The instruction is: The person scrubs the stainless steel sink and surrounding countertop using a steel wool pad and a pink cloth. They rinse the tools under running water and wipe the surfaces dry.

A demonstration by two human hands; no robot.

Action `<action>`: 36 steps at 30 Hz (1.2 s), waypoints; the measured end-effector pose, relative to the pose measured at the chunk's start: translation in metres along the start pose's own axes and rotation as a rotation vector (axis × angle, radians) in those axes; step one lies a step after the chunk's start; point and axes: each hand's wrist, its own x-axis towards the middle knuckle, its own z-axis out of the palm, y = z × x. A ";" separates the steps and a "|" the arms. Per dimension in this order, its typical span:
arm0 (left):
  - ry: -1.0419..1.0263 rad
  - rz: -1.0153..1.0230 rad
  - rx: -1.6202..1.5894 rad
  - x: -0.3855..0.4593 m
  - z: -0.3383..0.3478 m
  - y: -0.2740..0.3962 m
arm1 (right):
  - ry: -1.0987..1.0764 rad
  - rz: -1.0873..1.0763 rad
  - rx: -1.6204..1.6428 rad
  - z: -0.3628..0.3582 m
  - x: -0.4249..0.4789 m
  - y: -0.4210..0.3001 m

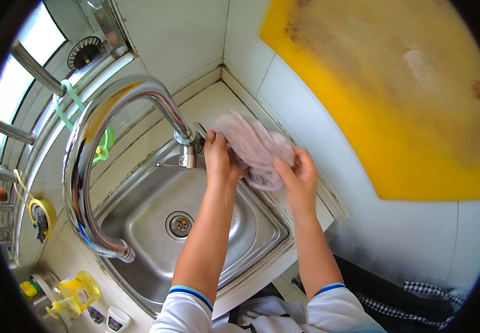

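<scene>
A crumpled pinkish-grey cloth (256, 145) is held up between both hands, over the sink's far right rim and the counter. My left hand (219, 160) grips its left edge, close to the faucet base. At its right side, my right hand (300, 179) pinches the cloth between thumb and fingers. Beneath my left forearm lies a stainless steel sink (152, 216) with a strainer drain (180, 224); a small orange-yellow bit sits in the drain. The chrome gooseneck faucet (84, 166) arches to the left, and no water runs from its spout.
A large yellow board (348, 137) stands against the tiled wall at right. Lower left are a yellow pump bottle (75, 291) and a small white container (118, 319). A green holder (106, 143) and a yellow holder with a scourer (42, 218) hang from window bars (36, 68).
</scene>
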 end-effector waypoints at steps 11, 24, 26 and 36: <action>0.032 0.866 0.711 0.165 0.074 -0.004 | -0.102 0.063 0.045 0.048 0.058 0.016; -0.793 0.537 1.103 0.035 0.005 -0.024 | 0.095 0.014 -0.197 -0.007 -0.014 0.032; -0.574 0.674 1.034 0.010 0.001 -0.005 | 0.102 -0.049 -0.219 -0.006 -0.017 0.033; -0.107 0.504 0.973 -0.101 -0.087 0.021 | -0.339 -0.552 -1.147 0.109 0.132 0.082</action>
